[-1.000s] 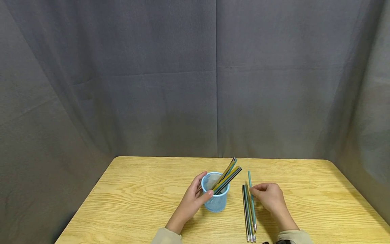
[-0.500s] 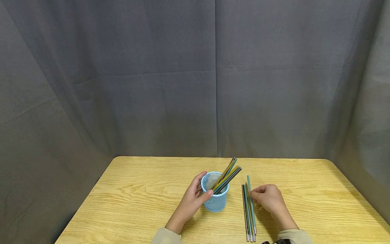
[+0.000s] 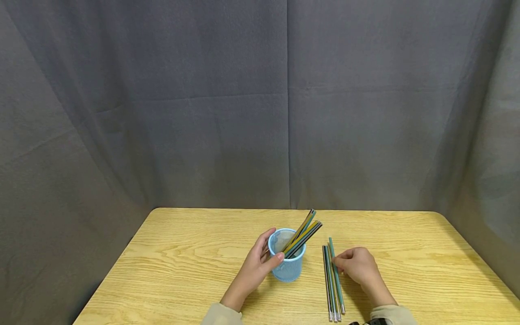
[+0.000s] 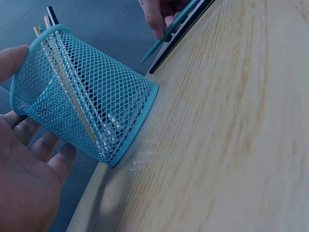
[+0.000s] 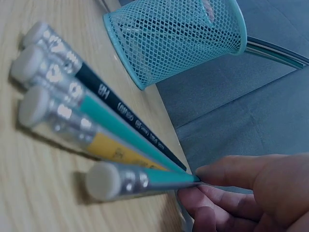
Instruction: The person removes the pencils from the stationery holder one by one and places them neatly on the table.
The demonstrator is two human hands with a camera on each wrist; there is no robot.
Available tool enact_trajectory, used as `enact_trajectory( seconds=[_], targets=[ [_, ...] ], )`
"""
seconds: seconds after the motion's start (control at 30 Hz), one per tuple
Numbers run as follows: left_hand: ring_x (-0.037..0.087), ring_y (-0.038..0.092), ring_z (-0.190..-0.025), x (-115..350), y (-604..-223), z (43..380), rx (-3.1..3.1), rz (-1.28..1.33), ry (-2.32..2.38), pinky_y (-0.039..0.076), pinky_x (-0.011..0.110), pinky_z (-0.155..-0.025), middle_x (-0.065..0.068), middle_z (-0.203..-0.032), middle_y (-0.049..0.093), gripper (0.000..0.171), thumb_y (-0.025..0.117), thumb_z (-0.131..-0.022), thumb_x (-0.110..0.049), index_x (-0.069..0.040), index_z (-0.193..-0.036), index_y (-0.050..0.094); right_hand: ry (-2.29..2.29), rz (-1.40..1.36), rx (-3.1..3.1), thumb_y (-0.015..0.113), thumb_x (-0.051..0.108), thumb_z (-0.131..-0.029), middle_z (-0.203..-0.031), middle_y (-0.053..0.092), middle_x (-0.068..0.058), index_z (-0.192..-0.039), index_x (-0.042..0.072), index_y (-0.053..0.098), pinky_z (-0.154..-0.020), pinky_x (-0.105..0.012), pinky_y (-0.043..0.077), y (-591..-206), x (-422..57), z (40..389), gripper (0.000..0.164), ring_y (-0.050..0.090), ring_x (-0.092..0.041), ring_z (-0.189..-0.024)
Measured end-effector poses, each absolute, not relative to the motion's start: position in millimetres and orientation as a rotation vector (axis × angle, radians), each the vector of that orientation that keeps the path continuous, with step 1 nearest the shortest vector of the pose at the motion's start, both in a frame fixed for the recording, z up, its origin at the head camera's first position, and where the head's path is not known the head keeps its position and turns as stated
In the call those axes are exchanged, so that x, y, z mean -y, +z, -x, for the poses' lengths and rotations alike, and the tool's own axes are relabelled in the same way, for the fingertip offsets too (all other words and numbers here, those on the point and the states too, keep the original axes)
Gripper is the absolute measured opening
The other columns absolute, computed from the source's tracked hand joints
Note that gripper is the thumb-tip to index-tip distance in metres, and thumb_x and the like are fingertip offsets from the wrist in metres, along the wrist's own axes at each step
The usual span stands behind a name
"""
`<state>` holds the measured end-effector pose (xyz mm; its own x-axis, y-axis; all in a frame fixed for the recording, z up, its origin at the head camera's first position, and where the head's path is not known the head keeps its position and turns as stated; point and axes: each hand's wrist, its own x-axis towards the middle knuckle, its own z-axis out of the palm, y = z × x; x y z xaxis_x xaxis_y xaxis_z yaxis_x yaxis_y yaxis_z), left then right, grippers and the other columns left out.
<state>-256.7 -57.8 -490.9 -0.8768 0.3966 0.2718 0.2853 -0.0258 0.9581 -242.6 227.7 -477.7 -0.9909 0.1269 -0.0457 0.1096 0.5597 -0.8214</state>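
Observation:
A light-blue mesh pencil cup (image 3: 287, 271) stands on the table with several pencils (image 3: 301, 237) leaning to the right inside it. My left hand (image 3: 257, 262) holds the cup from its left side, thumb at the rim and fingers round the mesh. To the right, my right hand (image 3: 357, 266) pinches a green pencil (image 3: 336, 280) between thumb and fingertips. Beside that pencil lie a black pencil (image 5: 120, 108), another green pencil (image 5: 116, 118) and a yellow pencil (image 5: 108, 147). Their white eraser ends face the near edge.
The wood-grain table (image 3: 183, 271) spreads out on both sides of the hands. Grey curtains (image 3: 203, 135) hang behind it and at either side. A dark band (image 3: 378, 321) is at the right wrist.
My right hand has drawn the pinched green pencil a little toward the near edge, and its eraser end has swung slightly right. The left hand and cup have stayed put.

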Motion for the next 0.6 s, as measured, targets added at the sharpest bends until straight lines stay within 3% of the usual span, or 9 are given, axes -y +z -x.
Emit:
enact_trajectory(
  seconds=[0.3, 0.6],
  targets=[
    [0.026, 0.036, -0.14, 58.0, -491.3, 256.5, -2.135, -0.753, 2.058, 0.028, 0.044, -0.115, 0.011, -0.151, 0.041, 0.063, 0.062, -0.099, -0.021, -0.016, -0.153, 0.029, 1.404, 0.203, 2.822, 0.072, 0.015, -0.086, -0.065, 0.065, -0.002, -0.081, 0.002, 0.074, -0.059, -0.031, 0.042, -479.2, -229.7, 242.2, 0.014, 0.056, -0.02, -0.074],
    [0.025, 0.035, -0.141, 58.2, -491.0, 256.1, -2.137, -0.753, 2.062, 0.028, 0.044, -0.116, 0.011, -0.151, 0.041, 0.064, 0.062, -0.099, -0.021, -0.016, -0.153, 0.03, 1.365, 0.207, 2.848, 0.073, 0.016, -0.085, -0.066, 0.065, -0.001, -0.08, 0.003, 0.074, -0.059, -0.031, 0.043, -479.8, -229.6, 241.8, 0.014, 0.056, -0.021, -0.074]
  ],
)
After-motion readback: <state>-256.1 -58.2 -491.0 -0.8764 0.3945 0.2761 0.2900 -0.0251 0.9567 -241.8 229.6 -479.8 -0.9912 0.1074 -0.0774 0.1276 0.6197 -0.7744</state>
